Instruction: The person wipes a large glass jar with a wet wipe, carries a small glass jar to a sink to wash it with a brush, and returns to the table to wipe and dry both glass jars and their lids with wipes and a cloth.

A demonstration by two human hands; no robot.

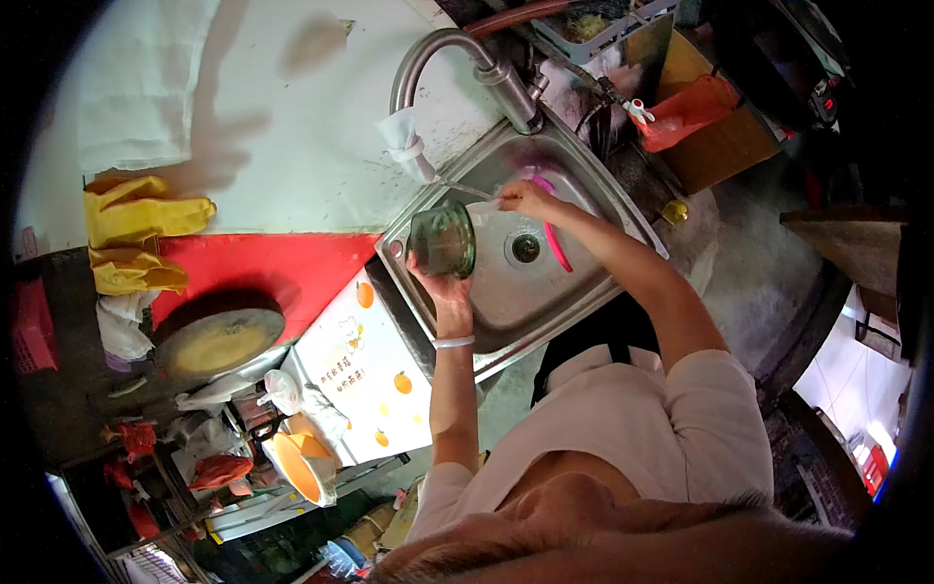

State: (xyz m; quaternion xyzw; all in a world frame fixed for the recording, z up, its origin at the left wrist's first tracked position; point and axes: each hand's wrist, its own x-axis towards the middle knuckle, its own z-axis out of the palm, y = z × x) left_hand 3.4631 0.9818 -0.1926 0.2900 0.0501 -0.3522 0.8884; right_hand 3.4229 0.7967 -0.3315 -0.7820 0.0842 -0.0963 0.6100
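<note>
My left hand is wrapped round a green-tinted glass jar, tilted over the left side of the steel sink. A pale band circles the left wrist. My right hand has its fingers pinched together beside the thin stream of water from the faucet; what they hold, if anything, I cannot make out. A white wrapping covers the faucet's spout. Below my right hand, a curved pink strip lies in the sink near the drain.
Left of the sink stands a white panel printed with oranges. Farther left are yellow gloves and a round board. A cardboard box with a red bag sits at the right. An orange container is lower left.
</note>
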